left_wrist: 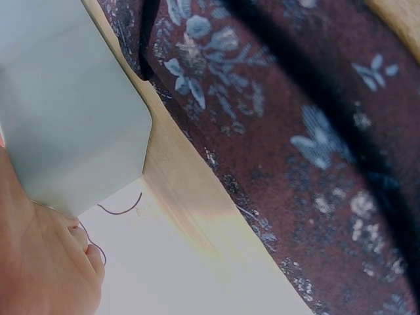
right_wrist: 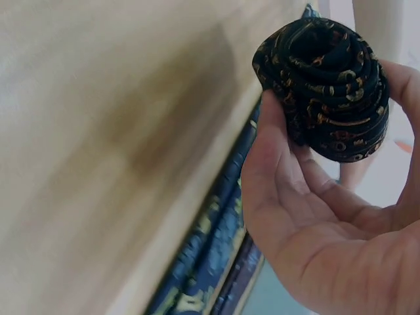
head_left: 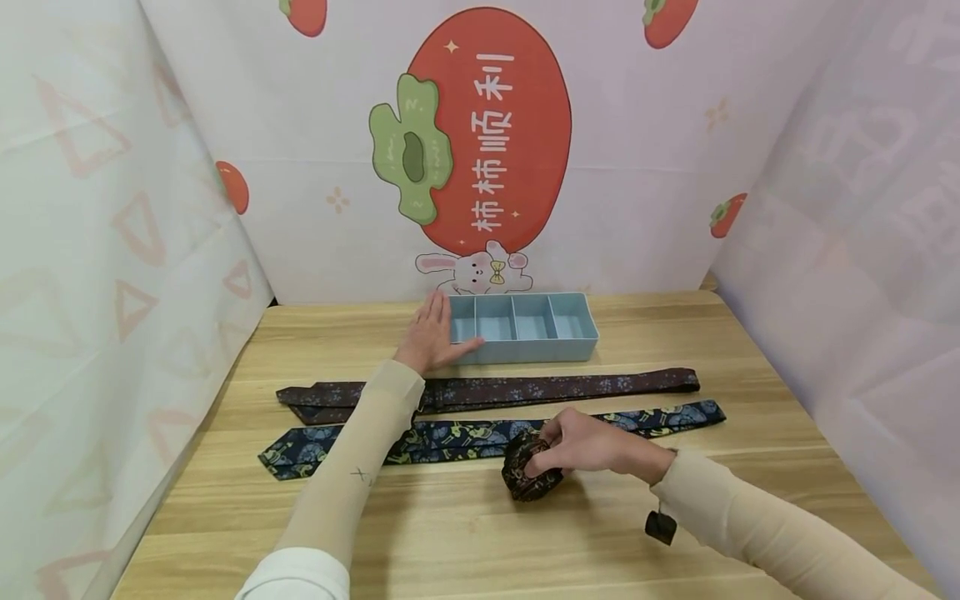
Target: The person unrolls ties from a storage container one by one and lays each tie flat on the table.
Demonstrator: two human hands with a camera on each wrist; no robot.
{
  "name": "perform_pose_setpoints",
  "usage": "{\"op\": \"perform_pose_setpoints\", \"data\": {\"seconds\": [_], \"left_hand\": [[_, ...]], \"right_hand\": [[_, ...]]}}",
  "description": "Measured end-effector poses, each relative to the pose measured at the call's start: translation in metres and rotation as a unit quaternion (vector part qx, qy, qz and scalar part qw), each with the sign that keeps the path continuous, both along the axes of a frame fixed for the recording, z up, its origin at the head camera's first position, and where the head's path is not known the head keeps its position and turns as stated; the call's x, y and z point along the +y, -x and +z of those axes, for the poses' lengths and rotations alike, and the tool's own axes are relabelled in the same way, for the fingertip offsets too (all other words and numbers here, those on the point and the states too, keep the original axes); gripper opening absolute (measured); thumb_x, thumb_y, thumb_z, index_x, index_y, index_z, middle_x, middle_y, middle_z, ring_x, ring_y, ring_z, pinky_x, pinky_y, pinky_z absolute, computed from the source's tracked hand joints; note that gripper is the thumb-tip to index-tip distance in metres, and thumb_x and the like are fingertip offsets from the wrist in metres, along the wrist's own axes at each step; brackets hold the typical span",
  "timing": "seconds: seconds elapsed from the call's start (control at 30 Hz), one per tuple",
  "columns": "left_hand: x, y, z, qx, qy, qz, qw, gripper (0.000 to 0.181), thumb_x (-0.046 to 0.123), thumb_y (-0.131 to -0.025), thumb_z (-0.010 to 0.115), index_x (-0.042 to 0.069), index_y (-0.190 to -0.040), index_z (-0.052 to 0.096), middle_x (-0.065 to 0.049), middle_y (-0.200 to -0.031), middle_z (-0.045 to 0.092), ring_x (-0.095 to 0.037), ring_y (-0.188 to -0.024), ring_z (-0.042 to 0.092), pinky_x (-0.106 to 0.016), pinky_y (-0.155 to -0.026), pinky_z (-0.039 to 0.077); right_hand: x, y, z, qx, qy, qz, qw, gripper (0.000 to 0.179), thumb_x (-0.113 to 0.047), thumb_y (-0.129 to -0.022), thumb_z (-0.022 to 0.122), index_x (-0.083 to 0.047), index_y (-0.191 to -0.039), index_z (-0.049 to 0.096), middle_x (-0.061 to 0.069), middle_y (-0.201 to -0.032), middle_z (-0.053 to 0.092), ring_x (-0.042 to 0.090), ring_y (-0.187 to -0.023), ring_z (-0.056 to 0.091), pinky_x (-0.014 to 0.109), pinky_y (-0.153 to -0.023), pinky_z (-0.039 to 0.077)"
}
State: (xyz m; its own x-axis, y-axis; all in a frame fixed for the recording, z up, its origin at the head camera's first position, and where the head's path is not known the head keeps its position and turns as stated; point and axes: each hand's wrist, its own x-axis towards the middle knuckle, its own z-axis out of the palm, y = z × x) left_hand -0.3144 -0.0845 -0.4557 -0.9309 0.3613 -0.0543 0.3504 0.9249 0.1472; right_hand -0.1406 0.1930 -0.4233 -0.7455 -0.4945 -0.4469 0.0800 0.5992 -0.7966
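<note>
My right hand (head_left: 588, 442) holds a rolled-up dark necktie (head_left: 528, 468) with a small gold and red pattern, just above the table. In the right wrist view the thumb and fingers are curled round the coiled necktie (right_wrist: 328, 92). At the back, my left hand (head_left: 433, 333) rests against the left end of a light blue divided box (head_left: 525, 350), thumb along its front wall. The left wrist view shows the box's side (left_wrist: 79, 105) beside that hand. A navy necktie (head_left: 465, 442) with blue and yellow figures and a maroon floral necktie (head_left: 540, 390) lie lengthwise, partly under my left forearm.
The wooden table (head_left: 465, 542) carries everything. White printed cloth walls (head_left: 637, 167) enclose the back and both sides, and the box stands near the back one. A small dark piece (head_left: 661, 527) hangs by my right sleeve.
</note>
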Motion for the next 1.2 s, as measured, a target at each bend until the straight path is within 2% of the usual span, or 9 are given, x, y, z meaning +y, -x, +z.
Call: {"op": "perform_pose_setpoints", "data": {"seconds": [0.07, 0.13, 0.23, 0.53, 0.87, 1.03, 1.2], "left_hand": [[0.0, 0.0, 0.001, 0.002, -0.004, 0.0, 1.0, 0.115, 0.08, -0.098, 0.041, -0.007, -0.166, 0.009, -0.024, -0.177, 0.007, -0.036, -0.167, 0.004, -0.047, -0.137, 0.012], [0.0, 0.0, 0.002, 0.003, -0.006, 0.001, 1.0, 0.114, 0.079, -0.098, 0.041, -0.007, -0.166, 0.01, -0.024, -0.177, 0.007, -0.037, -0.167, 0.004, -0.048, -0.136, 0.012], [0.0, 0.001, 0.002, 0.001, -0.007, 0.004, 1.0, 0.115, 0.08, -0.097, 0.041, -0.006, -0.167, 0.009, -0.023, -0.177, 0.006, -0.036, -0.167, 0.004, -0.048, -0.136, 0.013], [-0.001, 0.002, 0.001, -0.01, -0.007, 0.004, 0.9999, 0.117, 0.081, -0.097, 0.039, -0.006, -0.167, 0.006, -0.022, -0.178, 0.004, -0.035, -0.167, 0.002, -0.048, -0.136, 0.011], [-0.003, 0.0, -0.001, -0.014, -0.026, -0.002, 0.9996, 0.116, 0.079, -0.097, 0.042, -0.006, -0.167, 0.005, -0.024, -0.177, 0.004, -0.036, -0.167, 0.002, -0.049, -0.136, 0.011], [-0.004, -0.007, 0.003, -0.008, -0.024, -0.018, 0.9995, 0.116, 0.078, -0.097, 0.046, -0.006, -0.167, 0.006, -0.024, -0.177, 0.004, -0.036, -0.167, 0.004, -0.05, -0.136, 0.013], [-0.006, -0.02, 0.008, 0.013, -0.017, -0.056, 0.9982, 0.112, 0.074, -0.099, 0.047, -0.006, -0.167, 0.009, -0.023, -0.177, 0.004, -0.037, -0.166, 0.005, -0.05, -0.136, 0.014]], "right_hand": [[-0.001, -0.004, -0.005, 0.006, 0.002, -0.001, 1.0, 0.045, -0.034, -0.086, 0.083, -0.022, -0.063, 0.047, -0.008, -0.056, 0.037, 0.011, -0.05, 0.03, 0.031, -0.056, 0.036], [-0.001, -0.007, -0.009, 0.016, -0.001, -0.004, 0.9999, 0.058, -0.035, -0.085, 0.084, -0.022, -0.063, 0.033, -0.008, -0.056, 0.029, 0.012, -0.049, 0.027, 0.031, -0.055, 0.028], [-0.002, -0.011, -0.015, 0.029, -0.005, -0.012, 0.9995, 0.06, -0.036, -0.084, 0.085, -0.023, -0.064, 0.03, -0.007, -0.056, 0.027, 0.013, -0.05, 0.023, 0.032, -0.055, 0.026], [-0.007, -0.015, -0.023, 0.063, -0.024, -0.028, 0.9974, 0.062, -0.04, -0.081, 0.085, -0.022, -0.062, 0.029, -0.008, -0.056, 0.021, 0.012, -0.053, 0.016, 0.03, -0.056, 0.024], [-0.008, -0.018, -0.025, 0.072, -0.046, -0.042, 0.9955, 0.065, -0.044, -0.079, 0.086, -0.023, -0.059, 0.029, -0.009, -0.054, 0.019, 0.013, -0.052, 0.015, 0.03, -0.056, 0.025], [-0.003, -0.02, -0.022, 0.083, -0.076, -0.047, 0.9926, 0.064, -0.046, -0.079, 0.086, -0.023, -0.056, 0.031, -0.01, -0.053, 0.019, 0.011, -0.05, 0.015, 0.028, -0.055, 0.024], [0.004, -0.021, -0.018, 0.094, -0.101, -0.05, 0.9891, 0.064, -0.049, -0.078, 0.085, -0.023, -0.054, 0.032, -0.011, -0.05, 0.02, 0.01, -0.048, 0.014, 0.027, -0.053, 0.023]]}}
